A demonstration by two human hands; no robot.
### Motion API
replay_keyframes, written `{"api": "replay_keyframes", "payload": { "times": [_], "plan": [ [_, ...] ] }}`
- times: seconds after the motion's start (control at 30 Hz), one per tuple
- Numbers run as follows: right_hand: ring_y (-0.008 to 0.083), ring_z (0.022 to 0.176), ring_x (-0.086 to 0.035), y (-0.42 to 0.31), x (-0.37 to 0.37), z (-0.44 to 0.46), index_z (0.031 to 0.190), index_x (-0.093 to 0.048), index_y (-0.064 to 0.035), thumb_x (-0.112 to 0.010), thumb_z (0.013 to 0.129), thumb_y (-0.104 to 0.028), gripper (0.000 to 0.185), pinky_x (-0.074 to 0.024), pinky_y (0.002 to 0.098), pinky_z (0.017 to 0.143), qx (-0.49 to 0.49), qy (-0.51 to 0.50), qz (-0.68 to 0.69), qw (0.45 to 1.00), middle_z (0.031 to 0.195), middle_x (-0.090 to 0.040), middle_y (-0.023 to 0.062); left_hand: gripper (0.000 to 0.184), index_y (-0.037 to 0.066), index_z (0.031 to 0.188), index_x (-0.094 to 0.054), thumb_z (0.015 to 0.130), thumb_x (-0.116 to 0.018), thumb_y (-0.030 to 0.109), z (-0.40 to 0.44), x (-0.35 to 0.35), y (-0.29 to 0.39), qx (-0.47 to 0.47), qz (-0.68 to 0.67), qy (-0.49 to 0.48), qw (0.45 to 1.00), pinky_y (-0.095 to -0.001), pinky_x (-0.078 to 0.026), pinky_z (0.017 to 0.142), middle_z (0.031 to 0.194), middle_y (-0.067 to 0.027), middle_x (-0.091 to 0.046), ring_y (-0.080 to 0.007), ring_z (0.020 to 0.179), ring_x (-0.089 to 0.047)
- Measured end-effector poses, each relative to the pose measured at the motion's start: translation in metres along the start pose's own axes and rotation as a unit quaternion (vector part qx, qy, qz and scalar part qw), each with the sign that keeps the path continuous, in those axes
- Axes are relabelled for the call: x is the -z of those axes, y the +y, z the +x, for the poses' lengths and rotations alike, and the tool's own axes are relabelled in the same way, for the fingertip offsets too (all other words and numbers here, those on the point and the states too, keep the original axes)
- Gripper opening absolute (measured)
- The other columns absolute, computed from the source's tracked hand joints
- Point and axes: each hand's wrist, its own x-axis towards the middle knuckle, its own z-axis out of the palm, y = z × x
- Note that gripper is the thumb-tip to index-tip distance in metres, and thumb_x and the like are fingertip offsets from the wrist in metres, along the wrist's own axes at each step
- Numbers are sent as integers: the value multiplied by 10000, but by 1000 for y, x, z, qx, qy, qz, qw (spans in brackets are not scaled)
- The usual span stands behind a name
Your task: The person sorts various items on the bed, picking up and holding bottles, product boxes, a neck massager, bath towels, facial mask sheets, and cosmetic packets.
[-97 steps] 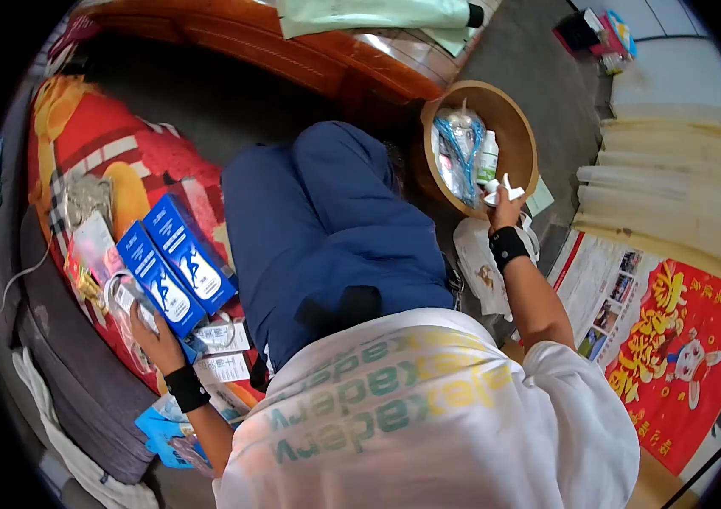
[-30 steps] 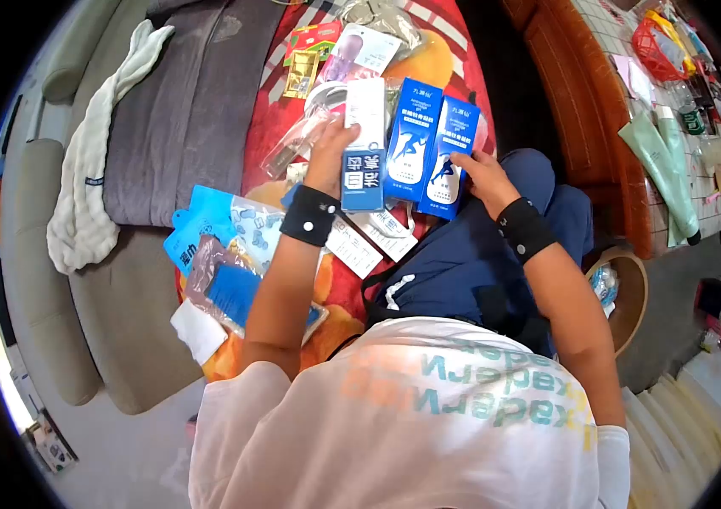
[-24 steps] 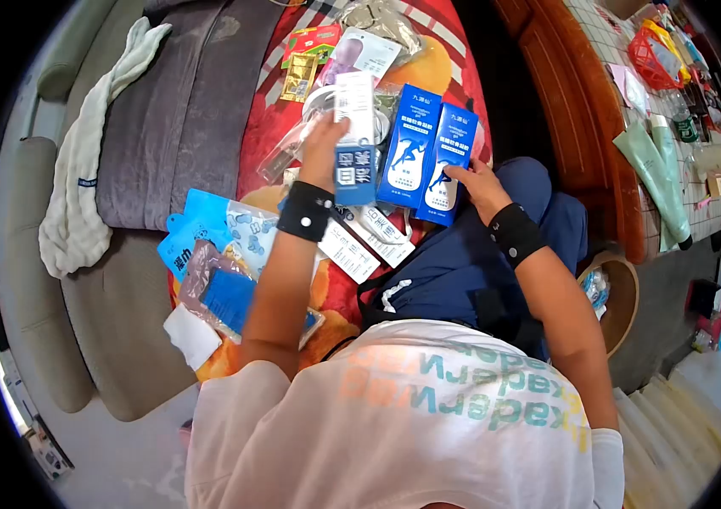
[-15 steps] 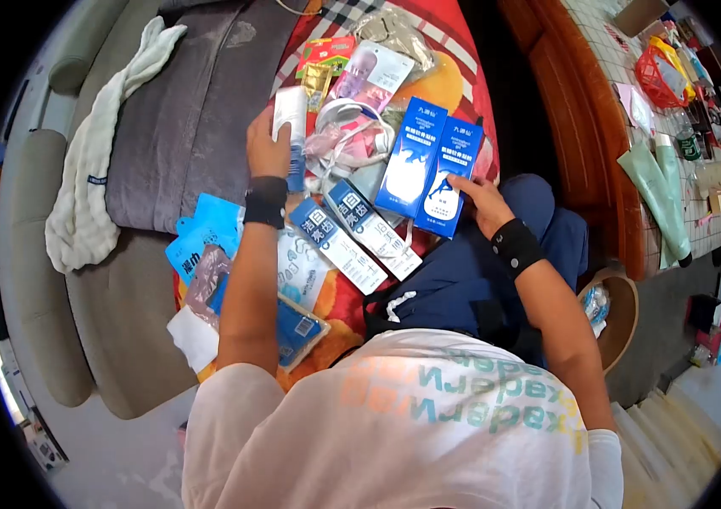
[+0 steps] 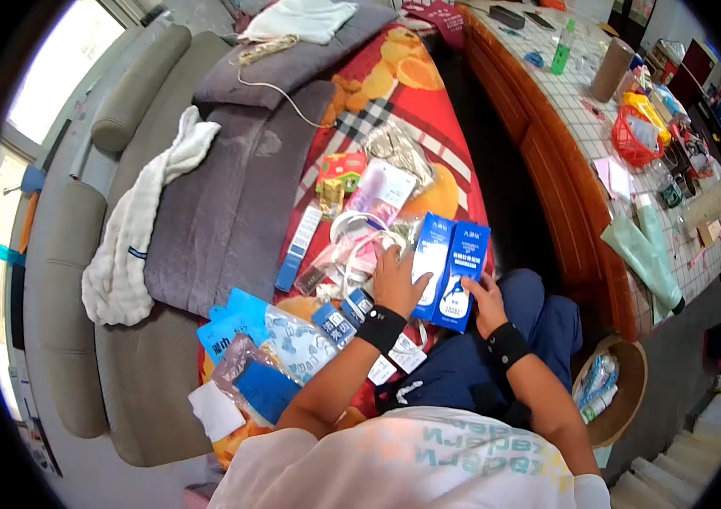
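Two upright-lettered blue boxes lie side by side: a left blue box (image 5: 432,246) and a right blue box (image 5: 469,246). My right hand (image 5: 488,305) grips the lower right edge of the right blue box. With fingers apart, my left hand (image 5: 398,284) reaches over a white strap (image 5: 360,222) and pink items, its thumb close to the left blue box. Under my left wrist lie two white-and-blue toothpaste boxes (image 5: 334,323), partly hidden. A slim white-and-blue box (image 5: 297,248) rests farther left, apart from my hands.
A red patterned blanket (image 5: 454,102) lies under the items. Blue packets (image 5: 237,322) and a white cloth (image 5: 216,411) are at lower left. A grey sofa (image 5: 135,373) with a white towel (image 5: 123,254) is left; a tiled counter (image 5: 581,102) and a bin (image 5: 632,382) are right.
My left hand has left the slim box, now lying on the blanket, and moved right towards the blue boxes. My right hand stays at the right blue box. The view has shifted upward.
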Motion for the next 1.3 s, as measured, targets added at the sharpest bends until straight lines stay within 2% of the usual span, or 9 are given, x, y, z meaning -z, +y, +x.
{"api": "replay_keyframes", "payload": {
  "times": [0.27,0.37,0.5,0.67,0.77,0.97,1.07,1.2,1.3],
  "plan": [
    [154,913,-534,-8,1,-2,1112,-462,-16,-611,765,-125,393,-423,277,810,-21,-64,51,996,1005,-545,73,395,-21,1035,-463,737,-627,179,-16,-25,-16,72,-217,-6,974,-351,-400,820,981,-173,-513,-288,912,-513],
    [155,917,-543,-14,2,-9,1142,-447,-14,-591,782,-124,404,-434,279,810,-21,-80,60,995,1024,-552,73,344,-7,1043,-430,752,-604,52,-11,-22,-12,144,-427,-76,889,-273,-432,767,976,-123,-530,-171,881,-532],
    [140,861,-567,-22,2,-18,1127,-453,-22,-598,783,-160,398,-462,267,761,-22,-87,78,993,973,-566,65,458,14,1103,-364,720,-611,-34,-4,-6,1,191,-606,-64,769,-273,-449,769,1010,-135,-519,-168,907,-522],
    [143,852,-580,-72,-4,-48,1164,-431,-21,-628,760,-179,477,-469,263,762,88,-109,6,990,971,-572,85,595,-11,1239,-290,726,-593,-18,2,19,32,157,-686,-68,707,-275,-430,830,1144,-155,-456,-179,996,-498],
    [153,848,-588,-86,7,-46,1165,-420,5,-645,748,-202,516,-484,269,748,60,-55,-42,996,977,-572,104,598,-42,1248,-297,726,-589,-14,8,8,40,182,-699,-115,682,-267,-413,852,1156,-143,-450,-169,1026,-478],
    [150,778,-605,-91,29,-68,1127,-447,15,-639,750,-223,485,-499,264,697,35,-3,-20,999,933,-586,100,467,-11,1162,-378,749,-584,63,-5,4,57,238,-745,-168,600,-305,-505,719,999,-128,-557,-200,841,-596],
    [154,746,-608,-90,46,-72,1108,-458,27,-632,753,-225,469,-501,258,667,25,43,-46,998,910,-590,118,421,-1,1149,-391,772,-554,92,-13,1,60,260,-814,-237,462,-310,-515,704,974,-131,-571,-204,823,-606],
    [156,752,-602,-80,50,-80,1169,-392,40,-622,756,-199,530,-492,244,646,90,78,-117,986,957,-569,152,401,9,1128,-418,763,-559,97,-19,-5,76,316,-810,-306,389,-290,-514,701,935,-111,-587,-186,783,-614],
    [257,1035,-502,-59,63,-78,1231,-354,-3,-557,771,-149,524,-403,309,867,208,59,-337,916,1133,-495,186,440,5,1164,-391,767,-552,105,-22,-30,78,254,-738,-347,520,-278,-505,688,987,-117,-570,-174,791,-603]
  ]
}}
